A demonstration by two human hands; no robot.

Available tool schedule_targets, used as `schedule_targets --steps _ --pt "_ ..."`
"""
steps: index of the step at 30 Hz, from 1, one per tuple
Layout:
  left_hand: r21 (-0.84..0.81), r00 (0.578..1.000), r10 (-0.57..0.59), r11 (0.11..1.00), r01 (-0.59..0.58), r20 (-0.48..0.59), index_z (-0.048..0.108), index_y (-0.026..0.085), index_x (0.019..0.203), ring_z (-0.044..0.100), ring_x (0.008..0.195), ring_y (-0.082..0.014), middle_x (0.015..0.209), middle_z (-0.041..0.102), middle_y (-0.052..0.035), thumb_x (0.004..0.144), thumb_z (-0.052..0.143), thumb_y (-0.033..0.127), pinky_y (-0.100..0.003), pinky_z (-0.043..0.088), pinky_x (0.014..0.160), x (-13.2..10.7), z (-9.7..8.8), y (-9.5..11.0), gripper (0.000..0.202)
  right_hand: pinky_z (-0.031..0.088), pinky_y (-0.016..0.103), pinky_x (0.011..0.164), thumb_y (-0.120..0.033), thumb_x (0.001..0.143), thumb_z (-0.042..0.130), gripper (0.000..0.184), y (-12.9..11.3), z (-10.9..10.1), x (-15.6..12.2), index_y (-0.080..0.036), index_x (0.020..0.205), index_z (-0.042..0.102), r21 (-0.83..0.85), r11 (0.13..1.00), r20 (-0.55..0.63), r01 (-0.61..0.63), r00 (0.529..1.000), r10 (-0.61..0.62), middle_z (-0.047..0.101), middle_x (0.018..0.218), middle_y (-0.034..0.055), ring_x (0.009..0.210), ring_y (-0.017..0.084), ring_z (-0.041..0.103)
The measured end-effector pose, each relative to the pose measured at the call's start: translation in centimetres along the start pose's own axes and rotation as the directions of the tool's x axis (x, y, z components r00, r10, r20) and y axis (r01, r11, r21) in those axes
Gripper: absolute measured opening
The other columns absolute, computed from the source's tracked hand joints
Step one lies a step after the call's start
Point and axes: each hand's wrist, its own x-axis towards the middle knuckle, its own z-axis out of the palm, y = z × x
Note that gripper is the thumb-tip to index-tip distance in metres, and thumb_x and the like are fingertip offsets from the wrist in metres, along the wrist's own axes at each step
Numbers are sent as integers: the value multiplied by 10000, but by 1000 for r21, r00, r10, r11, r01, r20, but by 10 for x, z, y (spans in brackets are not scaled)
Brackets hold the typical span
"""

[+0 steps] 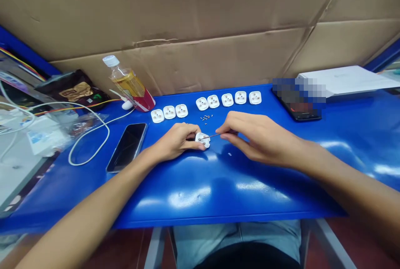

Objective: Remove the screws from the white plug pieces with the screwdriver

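Note:
My left hand [176, 142] pins a small white three-pin plug body [202, 140] to the blue table top, with the fingers around its edge. My right hand [259, 138] pinches a thin screwdriver [214, 136] between thumb and fingers, and its metal tip reaches the plug's face. A loose pile of tiny screws [206, 117] lies just beyond the hands. Further back stands a row of several matching white plug bodies [213, 101].
A black smartphone [127, 147] lies left of my hands, beside a white cable [90, 140]. A second phone [300, 110] is at the back right, near a white box [346, 79]. A plastic bottle [129, 83] and a dark bag [73, 88] stand back left against cardboard [200, 6].

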Motion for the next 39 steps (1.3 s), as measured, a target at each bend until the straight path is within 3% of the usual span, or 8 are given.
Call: schedule_targets --steps 4,6,9,14,18,30,35,39 --pt "-26 1000 -21 999 21 2 597 162 783 380 613 -118 657 452 46 888 703 670 -245 253 587 -1 0 1 529 539 349 792 -225 1023 563 167 -2 -1 -2 -197 1159 655 14 999 15 51 999 -52 659 1193 111 962 229 668" --pt "-26 1000 -20 999 20 4 594 163 773 384 614 -119 654 457 46 885 710 660 -245 255 591 0 0 2 523 544 354 774 -328 1024 617 274 0 3 -2 -167 1245 618 0 1000 -47 16 999 -15 703 1129 115 925 238 689" --pt "-17 1000 -15 1000 15 1 588 165 771 372 609 -116 641 443 52 886 722 633 -247 245 599 0 -1 3 500 526 326 722 -247 1041 558 112 5 10 -2 -186 1087 640 0 1000 -130 -4 992 4 729 940 61 818 210 690" --pt "-19 1000 -10 1000 10 11 577 172 788 349 604 -114 641 420 60 891 724 613 -253 233 599 0 0 3 477 564 340 791 -145 965 562 185 8 14 -1 -207 1131 614 116 992 -203 57 979 -32 713 1054 81 908 206 682" --pt "25 1000 7 1000 -7 -4 588 177 795 378 601 -124 621 425 61 901 722 603 -262 247 608 -1 0 3 459 556 331 728 -251 1025 576 130 11 16 -3 -204 1134 627 -18 1000 -217 13 976 -17 763 978 66 820 204 713" --pt "76 999 51 996 -51 -2 567 179 778 444 643 -149 652 505 39 931 703 586 -279 272 655 -1 2 1 455 499 350 680 -209 1024 547 105 9 16 -3 -218 1056 646 -111 988 -215 110 968 -132 692 843 46 750 212 629" --pt "93 999 43 995 -44 12 556 181 758 444 676 -163 649 503 31 936 688 589 -285 279 689 0 1 2 465 544 381 814 -152 989 516 189 5 14 -2 -201 1139 620 -25 982 -215 186 959 -187 718 1013 97 926 242 664" --pt "104 999 33 994 -36 23 562 184 769 458 710 -176 673 521 24 940 678 588 -287 294 704 -1 0 2 453 528 319 695 -267 1036 554 166 5 14 -5 -183 1162 622 -90 994 -179 69 980 -84 751 949 70 815 211 708"
